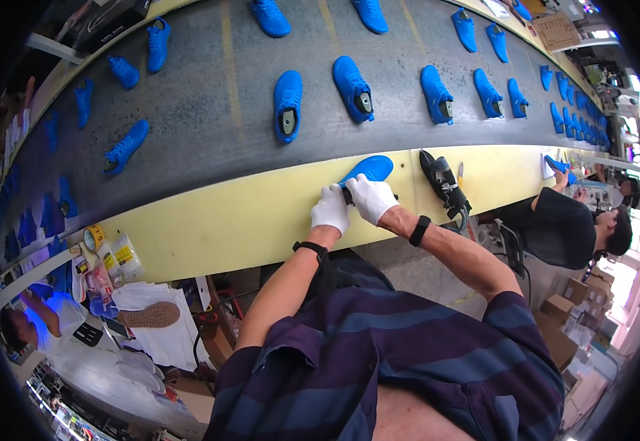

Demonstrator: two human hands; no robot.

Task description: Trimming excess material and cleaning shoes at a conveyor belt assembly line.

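Blue shoe (pixel 367 170) lies on the yellow table (pixel 246 220) at the edge of the grey belt (pixel 209 117). Long axis runs from the hands up and to the right, toe far, heel near. Left hand (pixel 331 209) and right hand (pixel 370 197), both white-gloved, are closed around its heel end, side by side, equally near.

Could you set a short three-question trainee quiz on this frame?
1. True or false: both white-gloved hands, left hand and right hand, are on the bright blue sports shoe.
2. Where does that shoe rest? A) pale yellow bench edge B) dark grey conveyor belt C) cardboard box
3. Which black tool lies to the right of the hands?

Key: 1 true; 2 A; 3 the black hand-held power tool.
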